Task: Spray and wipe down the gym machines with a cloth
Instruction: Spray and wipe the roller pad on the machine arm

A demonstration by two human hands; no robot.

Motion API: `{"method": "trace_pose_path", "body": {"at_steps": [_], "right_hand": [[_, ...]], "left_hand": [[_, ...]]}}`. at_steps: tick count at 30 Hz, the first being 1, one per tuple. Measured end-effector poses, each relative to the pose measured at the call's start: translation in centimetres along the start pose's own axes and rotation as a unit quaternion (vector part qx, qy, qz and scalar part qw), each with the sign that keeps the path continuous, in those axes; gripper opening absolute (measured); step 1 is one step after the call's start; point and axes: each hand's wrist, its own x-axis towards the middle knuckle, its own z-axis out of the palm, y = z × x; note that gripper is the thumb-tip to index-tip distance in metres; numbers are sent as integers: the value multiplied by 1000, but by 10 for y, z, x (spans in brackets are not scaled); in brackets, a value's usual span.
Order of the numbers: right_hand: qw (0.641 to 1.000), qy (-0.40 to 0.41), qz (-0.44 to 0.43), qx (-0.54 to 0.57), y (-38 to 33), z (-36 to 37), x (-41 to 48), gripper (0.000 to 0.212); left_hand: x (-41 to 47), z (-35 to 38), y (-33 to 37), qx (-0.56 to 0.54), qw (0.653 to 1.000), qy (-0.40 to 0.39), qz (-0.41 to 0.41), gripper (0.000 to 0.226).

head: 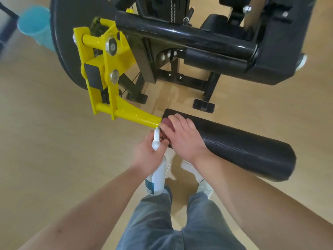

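My left hand grips a white spray bottle by its neck, the nozzle pointing up at the end of the yellow lever arm. My right hand lies over the near end of a black padded roller, fingers curled round a small dark red cloth pressed against the pad. The roller juts out to the right from the yellow arm.
The black machine frame and a large padded seat block stand behind. A big black disc and a teal bin are at the upper left. Wooden floor lies all around; my legs and white shoes are below.
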Motion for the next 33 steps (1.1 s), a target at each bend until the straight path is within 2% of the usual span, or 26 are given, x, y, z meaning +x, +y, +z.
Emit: {"method": "trace_pose_path", "body": {"at_steps": [4, 7, 14, 22, 25, 29, 33], "right_hand": [[999, 16, 37, 4, 28, -2, -43, 36], [997, 8, 70, 14, 49, -9, -72, 40], [984, 39, 173, 17, 113, -10, -156, 31], [940, 93, 327, 12, 180, -8, -245, 32], [915, 87, 388, 60, 186, -10, -252, 31], [889, 73, 437, 116, 191, -15, -230, 25], [898, 19, 430, 90, 189, -16, -201, 31]], "left_hand": [[2, 21, 17, 33, 999, -15, 23, 22], [1, 41, 36, 44, 997, -29, 48, 15], [-8, 97, 76, 57, 993, -73, 67, 9], [-23, 150, 102, 58, 991, -101, 62, 12], [-26, 153, 104, 59, 993, -94, 51, 9], [-25, 150, 104, 77, 989, -102, 78, 11], [-24, 148, 108, 57, 990, -110, 62, 5]]}}
